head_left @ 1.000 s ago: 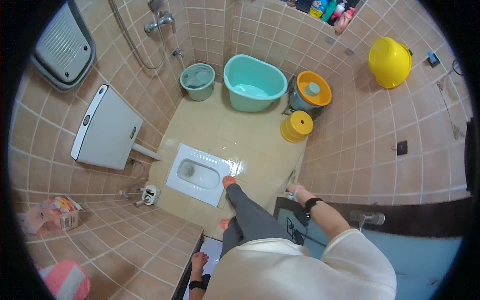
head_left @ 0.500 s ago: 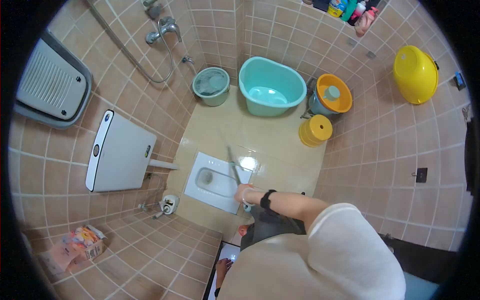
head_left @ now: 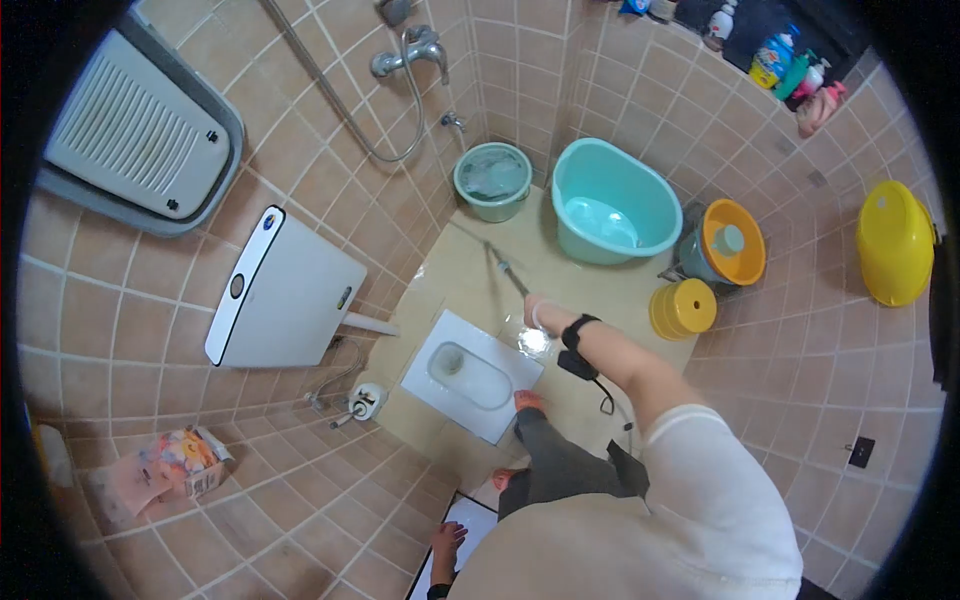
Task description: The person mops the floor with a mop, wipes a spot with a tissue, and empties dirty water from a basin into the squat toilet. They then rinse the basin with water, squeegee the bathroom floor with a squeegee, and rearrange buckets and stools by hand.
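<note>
My right hand (head_left: 541, 316) is stretched out over the floor, closed round the near end of a long, thin handle (head_left: 512, 277). The handle points away toward the lidded bucket, and its far end is blurred. Below and left of that hand lies the white squat toilet (head_left: 472, 376), set in the floor. My left hand (head_left: 449, 540) hangs low by the white sill (head_left: 470, 519), fingers apart, with nothing in it. Dark bands circle both wrists, and a cable dangles from the right one.
Along the far wall stand a lidded bucket (head_left: 493, 180), a turquoise tub (head_left: 612, 205), an orange basin (head_left: 733, 242) on a bucket and a yellow stool (head_left: 683, 309). A white cistern (head_left: 290, 290) and a tissue pack (head_left: 185, 460) are at the left.
My right hand has swung from the right side out over the floor, and the handle now reaches farther forward. My view has shifted, and my left hand stays low.
</note>
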`<state>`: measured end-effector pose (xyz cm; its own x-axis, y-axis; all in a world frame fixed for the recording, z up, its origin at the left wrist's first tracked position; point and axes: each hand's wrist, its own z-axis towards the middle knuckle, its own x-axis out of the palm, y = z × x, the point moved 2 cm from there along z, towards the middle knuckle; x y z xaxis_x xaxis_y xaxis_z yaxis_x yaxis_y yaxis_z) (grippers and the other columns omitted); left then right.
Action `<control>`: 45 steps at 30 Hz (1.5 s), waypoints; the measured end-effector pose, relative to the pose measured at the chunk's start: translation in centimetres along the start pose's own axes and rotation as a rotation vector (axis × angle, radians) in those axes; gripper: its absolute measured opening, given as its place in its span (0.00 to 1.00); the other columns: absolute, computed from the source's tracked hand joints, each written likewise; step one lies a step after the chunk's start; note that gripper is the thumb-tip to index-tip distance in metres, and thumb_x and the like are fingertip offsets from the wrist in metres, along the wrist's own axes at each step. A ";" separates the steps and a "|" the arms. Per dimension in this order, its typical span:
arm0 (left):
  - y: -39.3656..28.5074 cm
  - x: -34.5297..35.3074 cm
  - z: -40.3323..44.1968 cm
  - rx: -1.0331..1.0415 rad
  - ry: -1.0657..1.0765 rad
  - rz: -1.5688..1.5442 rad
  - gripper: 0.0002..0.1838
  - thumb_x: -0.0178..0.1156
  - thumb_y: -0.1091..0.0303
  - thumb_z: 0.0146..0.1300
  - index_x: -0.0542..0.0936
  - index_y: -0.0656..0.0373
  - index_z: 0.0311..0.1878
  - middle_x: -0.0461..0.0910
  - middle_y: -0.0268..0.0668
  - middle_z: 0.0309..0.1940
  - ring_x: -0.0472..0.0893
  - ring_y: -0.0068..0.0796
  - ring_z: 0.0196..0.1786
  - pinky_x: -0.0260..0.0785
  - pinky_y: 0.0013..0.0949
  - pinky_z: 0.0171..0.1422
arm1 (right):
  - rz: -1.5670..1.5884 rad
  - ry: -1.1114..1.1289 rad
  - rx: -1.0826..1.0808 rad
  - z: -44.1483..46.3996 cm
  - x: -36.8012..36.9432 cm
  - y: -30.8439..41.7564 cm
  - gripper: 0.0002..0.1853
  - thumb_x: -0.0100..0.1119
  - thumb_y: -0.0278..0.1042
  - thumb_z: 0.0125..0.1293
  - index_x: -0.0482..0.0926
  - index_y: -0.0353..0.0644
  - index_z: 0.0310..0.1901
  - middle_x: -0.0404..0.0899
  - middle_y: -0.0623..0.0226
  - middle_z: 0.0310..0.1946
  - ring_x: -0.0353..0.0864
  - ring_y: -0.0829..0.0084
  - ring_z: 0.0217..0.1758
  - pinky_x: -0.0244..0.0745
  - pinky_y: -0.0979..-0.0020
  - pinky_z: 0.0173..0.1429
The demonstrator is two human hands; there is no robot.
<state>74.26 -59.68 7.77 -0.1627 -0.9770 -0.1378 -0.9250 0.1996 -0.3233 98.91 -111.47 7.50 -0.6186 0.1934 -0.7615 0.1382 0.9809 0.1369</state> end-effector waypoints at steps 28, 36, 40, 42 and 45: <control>2.8 1.4 1.3 0.026 -0.064 -0.077 0.16 0.52 0.63 0.54 0.70 0.64 0.43 0.76 0.42 0.37 0.79 0.33 0.36 0.69 0.32 0.38 | 0.066 0.261 0.056 -14.5 4.4 1.1 0.29 0.51 0.26 0.46 0.61 0.37 0.54 0.76 0.49 0.38 0.76 0.53 0.42 0.72 0.62 0.44; 7.1 2.3 2.5 0.007 -0.004 -0.042 0.15 0.51 0.64 0.55 0.71 0.64 0.42 0.76 0.40 0.33 0.79 0.32 0.33 0.69 0.30 0.34 | -0.473 0.370 -0.337 -11.0 5.7 -0.3 0.07 0.54 0.31 0.46 0.80 0.40 0.26 0.79 0.56 0.29 0.79 0.59 0.35 0.74 0.63 0.38; 5.3 3.5 3.1 0.120 -0.023 0.190 0.14 0.53 0.64 0.54 0.73 0.66 0.38 0.77 0.41 0.30 0.79 0.31 0.31 0.69 0.29 0.33 | -0.437 0.369 -0.541 -11.3 10.1 6.7 0.08 0.56 0.31 0.44 0.81 0.42 0.27 0.79 0.57 0.28 0.79 0.62 0.37 0.73 0.60 0.38; 4.3 4.4 5.3 0.250 -0.029 0.325 0.15 0.53 0.63 0.53 0.74 0.67 0.36 0.77 0.43 0.29 0.79 0.32 0.31 0.69 0.29 0.33 | -0.253 0.145 -0.597 -10.6 13.0 10.2 0.09 0.54 0.32 0.44 0.80 0.39 0.28 0.79 0.57 0.25 0.79 0.63 0.34 0.73 0.60 0.36; 2.2 5.7 8.8 0.361 -0.015 0.469 0.17 0.52 0.59 0.53 0.76 0.66 0.36 0.78 0.46 0.31 0.78 0.36 0.37 0.69 0.33 0.40 | 0.250 0.302 -0.214 -9.2 8.5 15.3 0.14 0.52 0.33 0.45 0.75 0.31 0.32 0.78 0.56 0.22 0.79 0.67 0.26 0.73 0.64 0.29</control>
<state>74.32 -64.12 -1.99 -0.5186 -0.7778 -0.3550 -0.5799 0.6251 -0.5224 88.66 -94.66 8.95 -0.7892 0.3913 -0.4733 0.1688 0.8793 0.4454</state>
